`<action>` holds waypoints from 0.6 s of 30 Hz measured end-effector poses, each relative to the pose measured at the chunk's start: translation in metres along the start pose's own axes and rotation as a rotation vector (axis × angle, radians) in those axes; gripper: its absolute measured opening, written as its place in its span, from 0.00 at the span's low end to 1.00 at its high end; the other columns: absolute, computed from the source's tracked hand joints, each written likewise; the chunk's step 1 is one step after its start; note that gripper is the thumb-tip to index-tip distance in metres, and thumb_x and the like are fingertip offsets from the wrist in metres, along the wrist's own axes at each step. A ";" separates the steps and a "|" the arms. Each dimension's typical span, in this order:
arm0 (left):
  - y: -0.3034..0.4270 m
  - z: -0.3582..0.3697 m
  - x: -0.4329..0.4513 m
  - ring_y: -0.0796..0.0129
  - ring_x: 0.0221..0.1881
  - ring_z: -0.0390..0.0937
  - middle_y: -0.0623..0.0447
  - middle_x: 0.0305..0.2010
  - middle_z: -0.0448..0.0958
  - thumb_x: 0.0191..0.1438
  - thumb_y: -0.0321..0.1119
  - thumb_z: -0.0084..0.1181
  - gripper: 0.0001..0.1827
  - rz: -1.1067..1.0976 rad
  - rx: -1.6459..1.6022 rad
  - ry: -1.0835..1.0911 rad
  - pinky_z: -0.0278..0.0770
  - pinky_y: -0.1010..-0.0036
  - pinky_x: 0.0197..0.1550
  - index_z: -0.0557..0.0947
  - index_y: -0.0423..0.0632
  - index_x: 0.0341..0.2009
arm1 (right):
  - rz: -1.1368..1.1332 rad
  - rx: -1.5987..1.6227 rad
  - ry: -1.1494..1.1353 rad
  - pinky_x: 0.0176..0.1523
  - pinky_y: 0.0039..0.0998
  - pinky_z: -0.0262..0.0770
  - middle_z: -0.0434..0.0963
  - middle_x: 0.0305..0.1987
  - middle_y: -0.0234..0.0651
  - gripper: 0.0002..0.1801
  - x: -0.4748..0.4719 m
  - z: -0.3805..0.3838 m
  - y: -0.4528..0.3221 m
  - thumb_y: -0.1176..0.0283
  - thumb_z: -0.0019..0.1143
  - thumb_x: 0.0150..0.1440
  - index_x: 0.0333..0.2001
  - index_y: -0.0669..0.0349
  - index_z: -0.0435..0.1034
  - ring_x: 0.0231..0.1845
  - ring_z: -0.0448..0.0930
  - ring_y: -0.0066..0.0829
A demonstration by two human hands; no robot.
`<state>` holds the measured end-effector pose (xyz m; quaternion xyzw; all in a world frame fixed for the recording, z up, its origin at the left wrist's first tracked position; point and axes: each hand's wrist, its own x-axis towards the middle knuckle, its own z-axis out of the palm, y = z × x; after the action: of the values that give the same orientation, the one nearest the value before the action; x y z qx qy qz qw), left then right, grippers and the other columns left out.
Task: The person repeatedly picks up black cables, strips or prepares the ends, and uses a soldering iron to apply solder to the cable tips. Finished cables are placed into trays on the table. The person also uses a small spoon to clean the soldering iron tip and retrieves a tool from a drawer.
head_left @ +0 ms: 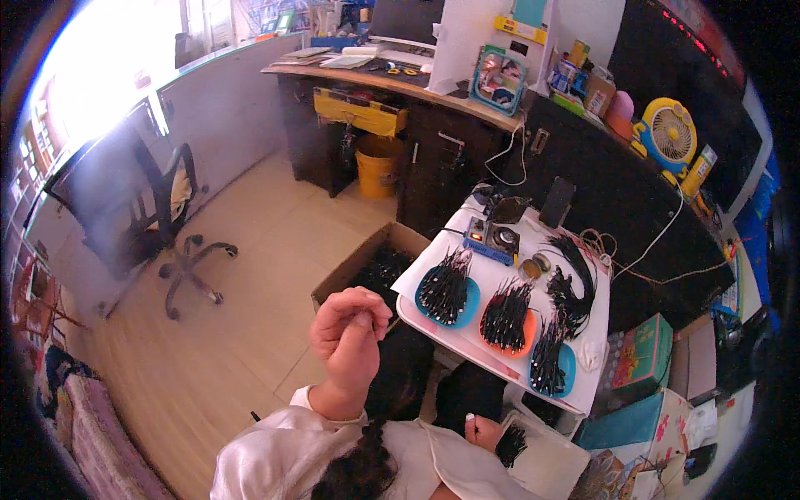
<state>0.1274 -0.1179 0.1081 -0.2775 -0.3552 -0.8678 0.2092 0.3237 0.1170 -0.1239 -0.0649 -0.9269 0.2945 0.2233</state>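
Note:
My left hand is raised in front of my lap, with its fingers curled and its thumb folded against them. Nothing shows between its fingers. Low by my lap, my right hand is closed, its thumb pointing up with a whitish tip. A short bundle of black cables sticks out from that fist, over a whitish tray. Ahead, black leads with thin bare-looking ends fill a blue bowl, an orange bowl and a second blue bowl on a white table.
A blue device with a lit switch and round tins stand behind the bowls. More black cables lie at the right. A cardboard box with dark contents adjoins the table. An office chair stands left; a dark cabinet rises behind.

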 end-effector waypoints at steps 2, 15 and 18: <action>0.005 -0.002 -0.003 0.72 0.25 0.66 0.45 0.30 0.74 0.53 0.18 0.41 0.10 0.001 0.008 -0.016 0.63 0.81 0.24 0.76 0.36 0.37 | -0.015 -0.001 0.018 0.19 0.37 0.58 0.61 0.12 0.45 0.20 -0.001 0.000 -0.002 0.68 0.54 0.51 0.12 0.61 0.59 0.12 0.64 0.43; 0.025 -0.009 -0.016 0.73 0.24 0.66 0.45 0.29 0.74 0.52 0.14 0.36 0.14 0.001 0.022 -0.040 0.62 0.82 0.24 0.77 0.35 0.34 | 0.048 -0.002 -0.094 0.21 0.41 0.64 0.68 0.14 0.44 0.21 0.002 -0.004 -0.011 0.62 0.49 0.57 0.15 0.60 0.63 0.16 0.70 0.46; 0.017 -0.015 -0.016 0.74 0.23 0.65 0.46 0.29 0.74 0.53 0.16 0.38 0.12 -0.039 0.032 -0.019 0.61 0.82 0.24 0.77 0.35 0.35 | 0.096 0.052 -0.075 0.23 0.40 0.66 0.71 0.16 0.42 0.17 0.023 -0.034 -0.024 0.65 0.54 0.53 0.15 0.60 0.66 0.17 0.72 0.43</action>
<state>0.1442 -0.1369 0.0974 -0.2756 -0.3764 -0.8631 0.1933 0.3186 0.1205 -0.0764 -0.0924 -0.9224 0.3313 0.1755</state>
